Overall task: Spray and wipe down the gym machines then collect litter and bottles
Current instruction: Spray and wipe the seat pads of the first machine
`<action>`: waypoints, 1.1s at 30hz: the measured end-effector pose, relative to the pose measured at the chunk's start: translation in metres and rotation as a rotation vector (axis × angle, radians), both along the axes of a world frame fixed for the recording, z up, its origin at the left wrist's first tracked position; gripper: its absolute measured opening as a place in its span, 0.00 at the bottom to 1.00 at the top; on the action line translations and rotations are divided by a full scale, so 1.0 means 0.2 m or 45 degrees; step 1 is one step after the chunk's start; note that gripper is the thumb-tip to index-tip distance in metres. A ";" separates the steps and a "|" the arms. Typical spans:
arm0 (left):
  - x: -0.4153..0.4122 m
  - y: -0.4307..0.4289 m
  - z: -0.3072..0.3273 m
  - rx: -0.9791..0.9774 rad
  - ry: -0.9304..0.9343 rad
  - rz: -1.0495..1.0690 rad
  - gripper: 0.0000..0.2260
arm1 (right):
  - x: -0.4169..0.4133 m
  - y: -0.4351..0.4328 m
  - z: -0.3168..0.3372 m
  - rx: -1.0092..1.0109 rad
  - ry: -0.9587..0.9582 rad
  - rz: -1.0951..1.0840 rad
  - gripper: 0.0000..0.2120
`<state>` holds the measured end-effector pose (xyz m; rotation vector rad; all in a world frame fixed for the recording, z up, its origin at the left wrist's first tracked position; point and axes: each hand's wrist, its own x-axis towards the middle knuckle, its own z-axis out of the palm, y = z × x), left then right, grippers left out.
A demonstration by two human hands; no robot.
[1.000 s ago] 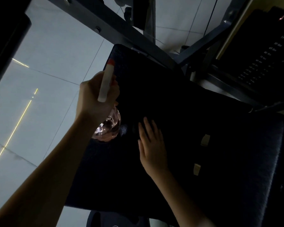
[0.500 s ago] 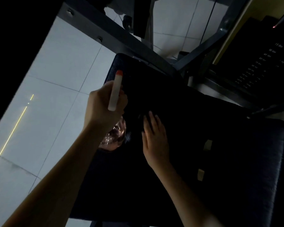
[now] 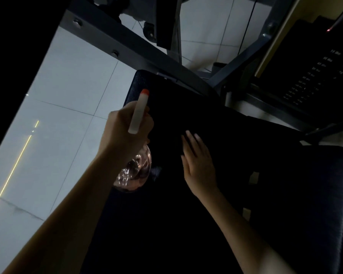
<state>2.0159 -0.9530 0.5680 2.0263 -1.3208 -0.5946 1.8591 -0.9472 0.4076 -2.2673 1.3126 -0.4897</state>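
My left hand (image 3: 125, 131) grips a spray bottle (image 3: 134, 171) by its neck. The bottle has a clear pinkish body and a white head with an orange tip pointing away from me. It hangs over the left edge of the machine's black seat pad (image 3: 186, 103). My right hand (image 3: 198, 161) lies flat on the pad just right of the bottle, fingers straight and close together. The dark hides whether anything lies under the palm.
A grey steel frame bar (image 3: 127, 42) runs diagonally past the far end of the pad. A weight stack with number labels (image 3: 315, 76) stands at the upper right. A second dark pad (image 3: 315, 204) is at right. Pale floor tiles (image 3: 57, 115) lie to the left.
My right hand has slid forward along the pad, away from me. My left hand and the bottle have shifted slightly forward with it, and the view has tilted.
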 end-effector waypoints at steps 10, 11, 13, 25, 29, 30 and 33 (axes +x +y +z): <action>-0.01 -0.11 -0.05 0.010 -0.083 -0.069 0.06 | 0.10 -0.36 0.01 0.150 -0.007 -0.434 0.23; -0.01 -0.11 -0.06 0.008 -0.074 -0.055 0.05 | 0.17 -0.37 0.02 0.136 -0.052 -0.455 0.24; 0.00 -0.12 -0.07 -0.012 -0.067 -0.059 0.08 | 0.23 -0.29 0.04 0.061 -0.082 -0.294 0.25; 0.01 -0.12 -0.09 -0.015 -0.075 -0.035 0.08 | 0.29 -0.53 0.05 0.066 -0.088 -0.441 0.22; 0.01 -0.12 -0.08 -0.021 -0.087 -0.060 0.08 | 0.19 -0.44 0.07 0.016 -0.090 0.010 0.23; 0.01 -0.11 -0.07 -0.027 -0.066 -0.051 0.07 | 0.11 -0.45 0.05 -0.010 -0.063 0.045 0.23; 0.01 -0.10 -0.08 -0.027 -0.052 -0.065 0.07 | -0.13 -0.52 -0.03 0.049 0.042 -0.181 0.23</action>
